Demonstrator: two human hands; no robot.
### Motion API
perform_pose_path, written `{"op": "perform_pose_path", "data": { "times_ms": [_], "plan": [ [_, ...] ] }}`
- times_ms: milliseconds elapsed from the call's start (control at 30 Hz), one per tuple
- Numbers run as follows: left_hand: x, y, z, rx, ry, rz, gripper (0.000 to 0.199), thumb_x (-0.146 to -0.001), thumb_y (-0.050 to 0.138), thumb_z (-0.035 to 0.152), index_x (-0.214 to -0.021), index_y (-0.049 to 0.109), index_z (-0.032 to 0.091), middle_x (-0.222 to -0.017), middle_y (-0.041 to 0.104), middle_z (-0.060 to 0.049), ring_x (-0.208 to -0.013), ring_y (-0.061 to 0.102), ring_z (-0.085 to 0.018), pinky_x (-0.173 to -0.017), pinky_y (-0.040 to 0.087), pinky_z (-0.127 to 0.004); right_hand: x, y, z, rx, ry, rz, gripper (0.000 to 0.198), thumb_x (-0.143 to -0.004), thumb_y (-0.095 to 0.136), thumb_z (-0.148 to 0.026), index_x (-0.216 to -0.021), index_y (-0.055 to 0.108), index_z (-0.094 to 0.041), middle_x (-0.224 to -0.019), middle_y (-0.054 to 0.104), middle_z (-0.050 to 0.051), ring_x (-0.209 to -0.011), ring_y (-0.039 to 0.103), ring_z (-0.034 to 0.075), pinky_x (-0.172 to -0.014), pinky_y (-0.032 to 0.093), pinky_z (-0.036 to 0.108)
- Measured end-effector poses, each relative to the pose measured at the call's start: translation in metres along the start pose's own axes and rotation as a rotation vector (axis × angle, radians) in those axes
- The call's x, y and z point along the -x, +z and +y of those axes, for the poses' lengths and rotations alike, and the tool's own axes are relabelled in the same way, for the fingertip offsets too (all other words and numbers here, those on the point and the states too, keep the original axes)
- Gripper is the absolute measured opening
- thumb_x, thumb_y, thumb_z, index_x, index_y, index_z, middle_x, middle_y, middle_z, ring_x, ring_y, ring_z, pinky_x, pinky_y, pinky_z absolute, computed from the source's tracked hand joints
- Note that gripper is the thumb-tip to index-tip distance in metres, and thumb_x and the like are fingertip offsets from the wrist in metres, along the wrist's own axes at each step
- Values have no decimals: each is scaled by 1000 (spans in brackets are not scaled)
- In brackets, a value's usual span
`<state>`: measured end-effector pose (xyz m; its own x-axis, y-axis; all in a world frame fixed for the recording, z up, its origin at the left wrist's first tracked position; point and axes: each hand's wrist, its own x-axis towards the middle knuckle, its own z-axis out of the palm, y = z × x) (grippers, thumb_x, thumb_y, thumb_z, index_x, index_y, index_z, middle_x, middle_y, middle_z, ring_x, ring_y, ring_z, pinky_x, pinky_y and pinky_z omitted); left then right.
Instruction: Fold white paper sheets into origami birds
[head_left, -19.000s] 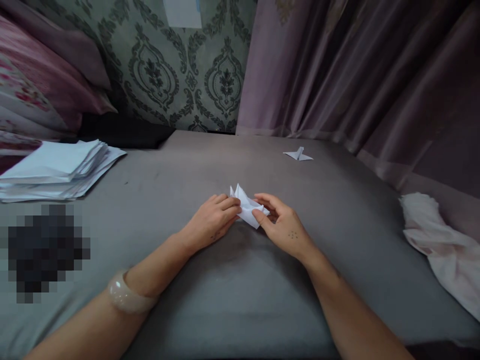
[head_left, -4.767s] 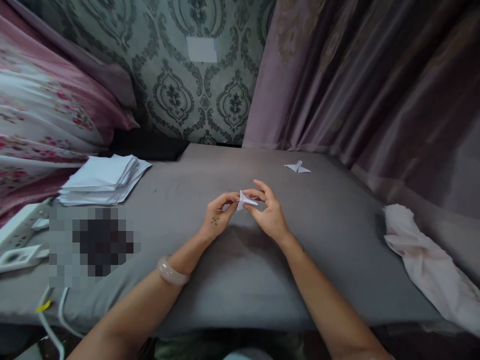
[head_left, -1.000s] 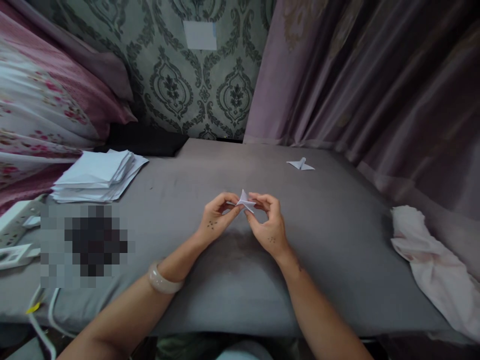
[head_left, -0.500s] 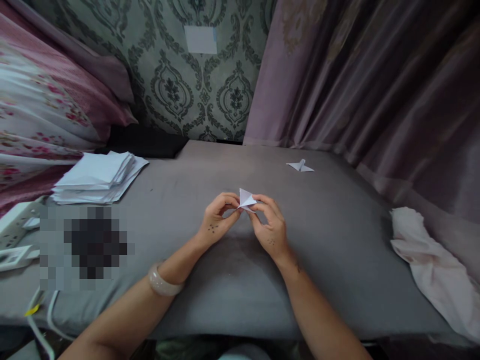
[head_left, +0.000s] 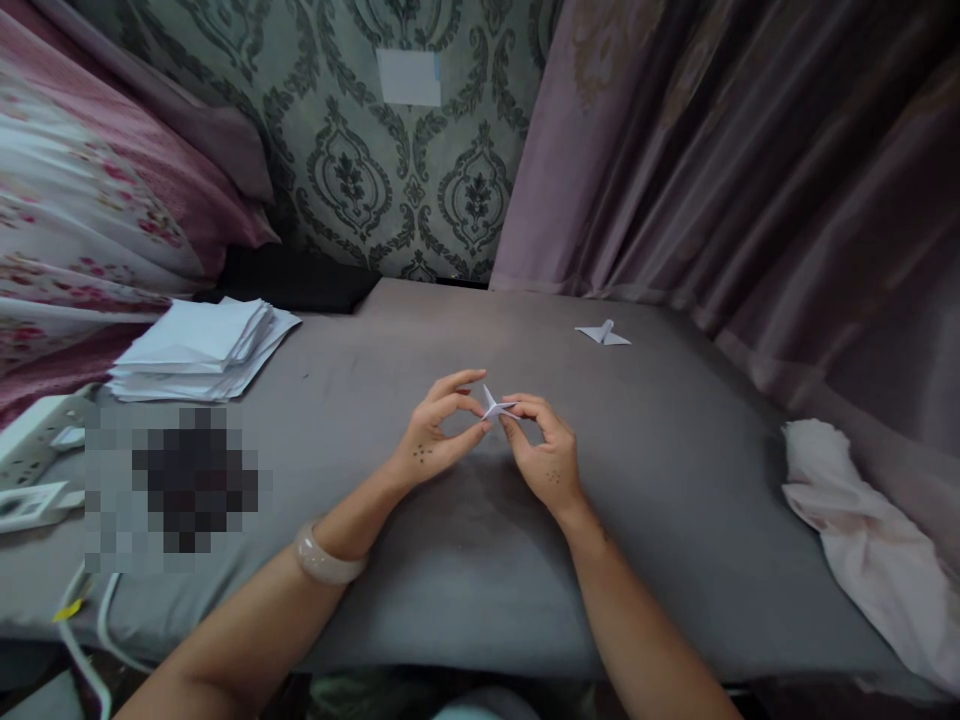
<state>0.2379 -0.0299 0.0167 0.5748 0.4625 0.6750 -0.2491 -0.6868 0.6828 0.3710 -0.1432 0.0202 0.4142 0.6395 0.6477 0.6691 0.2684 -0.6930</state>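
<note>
A small folded piece of white paper (head_left: 495, 408) with pointed flaps is held up between my hands, above the grey-covered surface (head_left: 420, 560). My left hand (head_left: 439, 430) pinches its left end between thumb and a finger, with another finger raised above. On the other side, my right hand (head_left: 544, 445) grips the right end with thumb and fingertips. A pale bangle (head_left: 328, 560) circles my left wrist. Farther back to the right lies a second folded white paper piece (head_left: 604, 334), with two flat wings and an upright middle.
On the left lies a stack of white paper sheets (head_left: 195, 345), with a dark flat item (head_left: 292, 280) behind it. A white power strip (head_left: 37, 440) and cables stand at the left edge near a blurred-out patch. Pale pink cloth (head_left: 862, 540) lies at the right. Curtains hang on both sides.
The folded paper has turned, so its broad flap now shows as a thin upright point. My left index finger has lifted from it, and my right hand has tilted slightly.
</note>
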Motion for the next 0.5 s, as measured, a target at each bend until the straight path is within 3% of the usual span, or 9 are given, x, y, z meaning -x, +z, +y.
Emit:
{"op": "perform_pose_path", "data": {
  "times_ms": [200, 367, 500],
  "plan": [
    [-2, -1, 4, 41, -73, 15, 6, -82, 69, 21, -85, 67, 17, -117, 62, -13, -111, 59, -22, -101, 44, -43, 0, 1, 1, -15, 20, -16, 1, -87, 60, -22, -87, 61, -22, -98, 69, 5, -95, 65, 17, -87, 52, 36],
    [-2, 0, 1, 24, -84, 53, 8, -80, 71, 23, -83, 67, 17, -104, 59, -10, -102, 59, -19, -96, 46, -40, 0, 1, 0, 61, 4, 67, 1, -85, 63, -22, -86, 63, -22, -108, 61, 8, -98, 61, 19, -84, 53, 36],
    [-2, 1, -2, 20, -75, 53, 11, -80, 71, 24, -88, 69, 18, -100, 59, -8, -97, 59, -18, -92, 47, -37, -1, 0, -3, 93, 7, 51, 2, -86, 62, -22, -84, 64, -23, -90, 61, 4, -84, 60, 16, -75, 53, 32]
  ]
}}
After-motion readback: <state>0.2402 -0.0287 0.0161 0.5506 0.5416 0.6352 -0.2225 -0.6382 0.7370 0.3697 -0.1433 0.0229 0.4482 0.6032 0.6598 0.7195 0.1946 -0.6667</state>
